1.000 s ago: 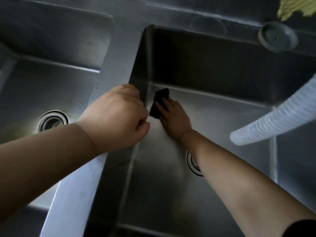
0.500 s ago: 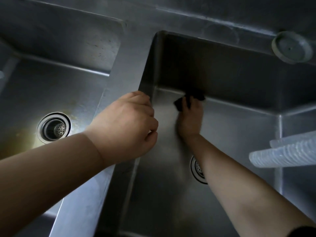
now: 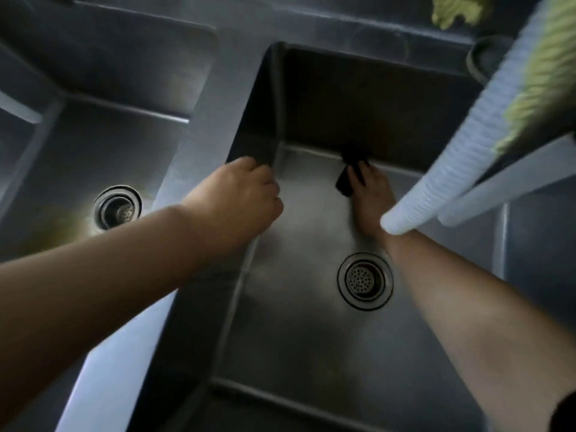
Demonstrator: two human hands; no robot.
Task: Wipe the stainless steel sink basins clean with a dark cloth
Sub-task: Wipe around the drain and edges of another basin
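Two stainless steel basins lie side by side, the left basin (image 3: 93, 141) and the right basin (image 3: 296, 332). My right hand (image 3: 371, 198) reaches down to the floor of the right basin at its back edge, with its fingers laid flat on a small dark cloth (image 3: 344, 183), pressing it against the steel. My left hand (image 3: 240, 198) grips the divider rim (image 3: 215, 126) between the basins, its fingers curled over the edge into the right basin. Part of the cloth is hidden under my fingers.
A white corrugated hose (image 3: 461, 151) hangs across the right side, its end just over my right wrist. A yellow-green rag (image 3: 542, 67) drapes beside it. Each basin has a round drain, right drain (image 3: 364, 280) and left drain (image 3: 117, 207). A round lid (image 3: 480, 60) sits on the back ledge.
My right hand has slid the cloth rightward along the back edge of the basin floor. The hose now crosses in front of my right wrist. My left hand stays on the rim.
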